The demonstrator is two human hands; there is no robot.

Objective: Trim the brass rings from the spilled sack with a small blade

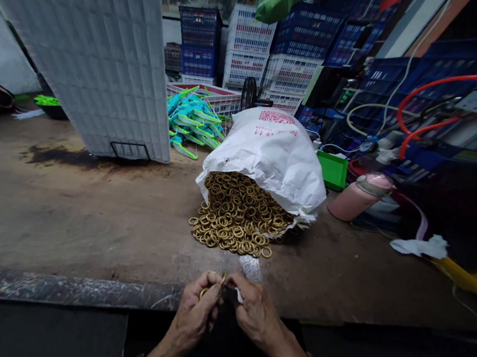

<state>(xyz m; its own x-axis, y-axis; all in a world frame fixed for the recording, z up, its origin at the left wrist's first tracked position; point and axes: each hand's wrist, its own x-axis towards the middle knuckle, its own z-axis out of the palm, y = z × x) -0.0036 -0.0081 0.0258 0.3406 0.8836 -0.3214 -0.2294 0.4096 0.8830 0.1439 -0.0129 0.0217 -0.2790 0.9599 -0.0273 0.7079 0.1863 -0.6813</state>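
Observation:
At the table's near edge, my left hand (194, 309) is closed on brass-coloured rings; one ring (223, 279) stands up at its fingertips and another sits between thumb and fingers. My right hand (259, 312) is closed close beside that ring, its fingertips nearly meeting the left ones. Something small and white (239, 295) shows at the right fingers; what they grip is too dark to make out. Beyond both hands, a heap of brass-coloured rings (233, 232) spills from the mouth of a white woven sack (275, 154) lying on its side.
A tall pale ribbed panel (122, 64) stands on the wooden table (88, 225) at left. Teal and lime plastic pieces (196, 118) lie behind it. At right are a pink bottle (360, 197), a green tray (332, 170) and red hoses (407, 114). Stacked crates (249, 46) fill the back.

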